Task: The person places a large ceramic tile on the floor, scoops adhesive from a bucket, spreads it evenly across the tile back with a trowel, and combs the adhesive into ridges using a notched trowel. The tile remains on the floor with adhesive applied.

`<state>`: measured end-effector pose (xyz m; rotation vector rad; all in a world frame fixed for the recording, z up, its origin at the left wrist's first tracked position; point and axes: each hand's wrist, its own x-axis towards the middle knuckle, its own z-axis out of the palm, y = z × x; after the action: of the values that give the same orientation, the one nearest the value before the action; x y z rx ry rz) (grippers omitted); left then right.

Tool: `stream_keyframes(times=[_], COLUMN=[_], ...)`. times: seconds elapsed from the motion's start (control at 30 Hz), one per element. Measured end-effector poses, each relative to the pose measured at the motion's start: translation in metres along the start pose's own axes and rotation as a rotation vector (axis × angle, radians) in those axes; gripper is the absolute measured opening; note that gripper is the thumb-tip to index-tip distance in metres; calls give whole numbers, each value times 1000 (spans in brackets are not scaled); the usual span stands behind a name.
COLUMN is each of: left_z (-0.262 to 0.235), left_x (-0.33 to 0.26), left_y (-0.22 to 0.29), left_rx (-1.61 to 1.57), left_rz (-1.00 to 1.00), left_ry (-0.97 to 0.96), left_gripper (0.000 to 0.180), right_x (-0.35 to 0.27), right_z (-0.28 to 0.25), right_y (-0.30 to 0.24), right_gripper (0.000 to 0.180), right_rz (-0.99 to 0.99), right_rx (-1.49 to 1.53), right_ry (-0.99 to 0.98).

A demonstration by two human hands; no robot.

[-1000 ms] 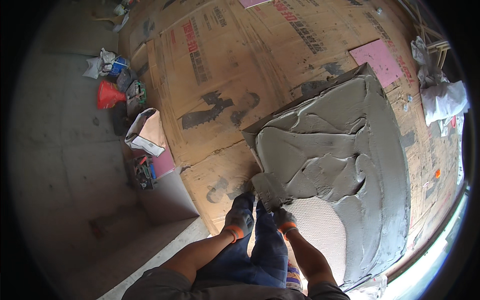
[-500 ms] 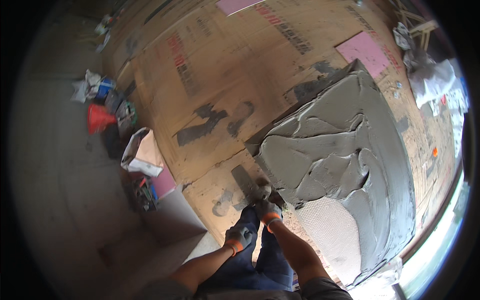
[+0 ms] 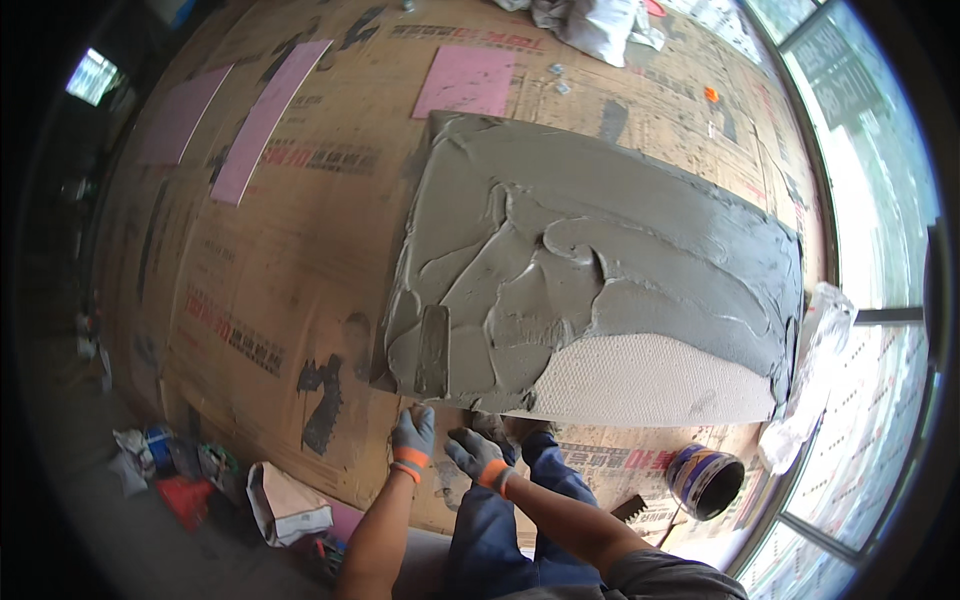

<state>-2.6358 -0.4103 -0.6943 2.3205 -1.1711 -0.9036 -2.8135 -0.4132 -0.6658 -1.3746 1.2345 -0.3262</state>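
Observation:
A large rectangular tile (image 3: 665, 385) lies in front of me, most of its textured face under wet grey mortar (image 3: 645, 250). On the mortar near its left end rests a flat, mortar-smeared trowel (image 3: 432, 350). My left hand (image 3: 413, 430), in a grey glove with an orange cuff, is at the tile's near edge just below the trowel, fingers slightly bent and nothing seen in them. Whether it touches the edge is unclear. Beside it my right hand (image 3: 472, 455), gloved alike, reaches forward with fingers apart and holds nothing.
Brown cardboard (image 3: 235, 270) covers the floor. Pink boards (image 3: 465, 80) lie beyond the tile and to the left. An open bucket (image 3: 705, 480) lies near right, beside a notched tool (image 3: 630, 508). A paper bag (image 3: 285, 505) stands at lower left. Windows (image 3: 850, 130) line the right.
My view has swung right. The trowel, under my right hand before, now lies on the mortar. Both hands have moved to the tile's near edge, the left one from beside my knee.

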Motion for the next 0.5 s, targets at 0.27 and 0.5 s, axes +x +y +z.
stream_keyframes(times=[0.27, 0.5], left_z=[103, 131], left_x=[91, 24], left_y=[71, 175], left_rx=[205, 757], left_rz=[268, 427], left_ry=[-279, -778], left_gripper=[63, 59], right_x=[-177, -288], right_z=[-91, -105], right_y=[184, 240], right_gripper=[39, 35], right_rz=[516, 846], right_rx=[-209, -147], right_ry=[385, 391])
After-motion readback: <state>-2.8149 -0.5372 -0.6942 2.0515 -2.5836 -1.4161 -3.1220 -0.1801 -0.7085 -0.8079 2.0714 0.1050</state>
